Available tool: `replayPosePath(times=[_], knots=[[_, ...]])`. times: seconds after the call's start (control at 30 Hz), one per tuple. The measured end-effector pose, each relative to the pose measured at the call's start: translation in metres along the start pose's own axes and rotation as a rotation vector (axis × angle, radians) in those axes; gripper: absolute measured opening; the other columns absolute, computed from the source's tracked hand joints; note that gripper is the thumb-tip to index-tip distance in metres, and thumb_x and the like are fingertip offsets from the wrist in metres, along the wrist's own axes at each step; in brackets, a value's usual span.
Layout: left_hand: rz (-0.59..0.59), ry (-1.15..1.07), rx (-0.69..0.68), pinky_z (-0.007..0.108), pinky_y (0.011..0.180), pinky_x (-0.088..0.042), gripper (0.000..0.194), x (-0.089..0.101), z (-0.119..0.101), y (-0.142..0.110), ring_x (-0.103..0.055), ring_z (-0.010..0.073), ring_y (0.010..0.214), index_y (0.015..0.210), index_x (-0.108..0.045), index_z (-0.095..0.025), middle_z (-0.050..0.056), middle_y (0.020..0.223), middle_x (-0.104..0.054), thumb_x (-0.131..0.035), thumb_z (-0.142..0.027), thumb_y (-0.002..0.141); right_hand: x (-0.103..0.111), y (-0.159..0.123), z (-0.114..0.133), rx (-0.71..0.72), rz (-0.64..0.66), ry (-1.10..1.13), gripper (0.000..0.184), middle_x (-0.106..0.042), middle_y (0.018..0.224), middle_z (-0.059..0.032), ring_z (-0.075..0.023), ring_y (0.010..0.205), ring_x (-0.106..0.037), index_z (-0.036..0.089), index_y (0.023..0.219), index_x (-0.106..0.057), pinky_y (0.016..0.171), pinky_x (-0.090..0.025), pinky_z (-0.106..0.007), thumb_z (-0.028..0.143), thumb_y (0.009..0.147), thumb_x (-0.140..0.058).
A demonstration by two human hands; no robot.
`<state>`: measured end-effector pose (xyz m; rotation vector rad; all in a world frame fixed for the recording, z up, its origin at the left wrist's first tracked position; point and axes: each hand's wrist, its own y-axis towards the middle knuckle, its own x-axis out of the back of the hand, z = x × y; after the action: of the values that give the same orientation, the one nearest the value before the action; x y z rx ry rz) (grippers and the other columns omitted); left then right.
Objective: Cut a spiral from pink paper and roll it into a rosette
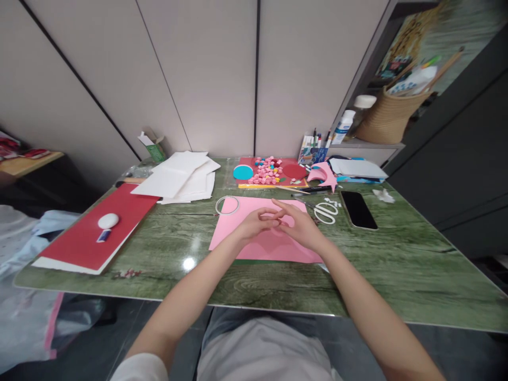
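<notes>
My left hand [257, 223] and my right hand [297, 225] meet at the fingertips above a sheet of pink paper [257, 248]. Both have loosely curved fingers, with the thumbs apart from the index fingers. Nothing shows between them, though some fingertips overlap. The right index finger stretches out towards the upper left. A white ring-shaped roll of tape [227, 212] lies over the sheet's upper left corner. To the right of my right hand are white-handled scissors [326, 212], their blades partly hidden. Green shows under the pink sheet's near edge.
Pink crumpled balls [265, 173], a blue disc [243, 172] and a red disc [294, 170] lie at the back. White sheets [174, 177] and red paper [87, 233] with a white round object [108, 220] are left. A phone [359, 210] lies right, near a cut pink piece [323, 172].
</notes>
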<state>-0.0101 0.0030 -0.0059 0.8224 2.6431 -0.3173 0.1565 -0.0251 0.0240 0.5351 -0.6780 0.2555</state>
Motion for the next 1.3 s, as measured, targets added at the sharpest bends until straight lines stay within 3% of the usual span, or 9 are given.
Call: replayPosePath(times=[0.2, 0.4, 0.67, 0.97, 1.3], knots=[[0.008, 0.065, -0.022, 0.031, 0.074, -0.043, 0.047, 0.001, 0.000, 0.000, -0.062, 0.0174, 0.080, 0.102, -0.053, -0.014, 0.011, 0.092, -0.065, -0.072, -0.023, 0.059, 0.002, -0.001, -0.002, 0.029, 0.113, -0.035, 0.056, -0.054, 0.119, -0.0022, -0.0192, 0.104, -0.050, 0.034, 0.130, -0.034, 0.089, -0.038, -0.040, 0.017, 0.079, -0.050], [-0.063, 0.129, -0.015, 0.028, 0.070, -0.040, 0.040, 0.001, 0.001, 0.000, -0.060, 0.0144, 0.076, 0.095, -0.056, -0.015, 0.008, 0.087, -0.066, -0.071, -0.025, 0.059, 0.000, -0.001, -0.005, 0.002, 0.054, -0.053, 0.056, -0.061, 0.101, -0.0038, -0.0202, 0.097, -0.052, 0.031, 0.130, -0.035, 0.086, -0.040, -0.041, 0.019, 0.078, -0.052], [-0.040, 0.085, -0.040, 0.031, 0.076, -0.041, 0.038, -0.008, -0.001, -0.001, -0.061, 0.0150, 0.078, 0.089, -0.059, -0.014, 0.007, 0.084, -0.067, -0.073, -0.023, 0.056, 0.002, 0.000, -0.001, 0.027, -0.009, -0.042, 0.063, -0.063, 0.084, -0.0008, -0.0201, 0.089, -0.051, 0.030, 0.130, -0.035, 0.084, -0.039, -0.041, 0.016, 0.073, -0.057], [-0.019, 0.127, -0.039, 0.032, 0.075, -0.044, 0.037, -0.006, 0.001, -0.002, -0.061, 0.0160, 0.076, 0.088, -0.058, -0.012, 0.007, 0.080, -0.066, -0.072, -0.019, 0.055, 0.002, -0.001, -0.001, 0.070, 0.078, -0.095, 0.067, -0.062, 0.079, -0.0010, -0.0187, 0.081, -0.049, 0.031, 0.132, -0.031, 0.077, -0.041, -0.037, 0.014, 0.073, -0.057], [0.035, 0.178, 0.002, 0.032, 0.073, -0.044, 0.038, -0.002, 0.000, -0.002, -0.061, 0.0155, 0.074, 0.092, -0.057, -0.012, 0.007, 0.080, -0.065, -0.071, -0.018, 0.057, 0.006, -0.002, 0.001, 0.006, 0.113, 0.010, 0.064, -0.063, 0.085, -0.0002, -0.0170, 0.083, -0.053, 0.030, 0.130, -0.036, 0.079, -0.043, -0.035, 0.018, 0.072, -0.059]])
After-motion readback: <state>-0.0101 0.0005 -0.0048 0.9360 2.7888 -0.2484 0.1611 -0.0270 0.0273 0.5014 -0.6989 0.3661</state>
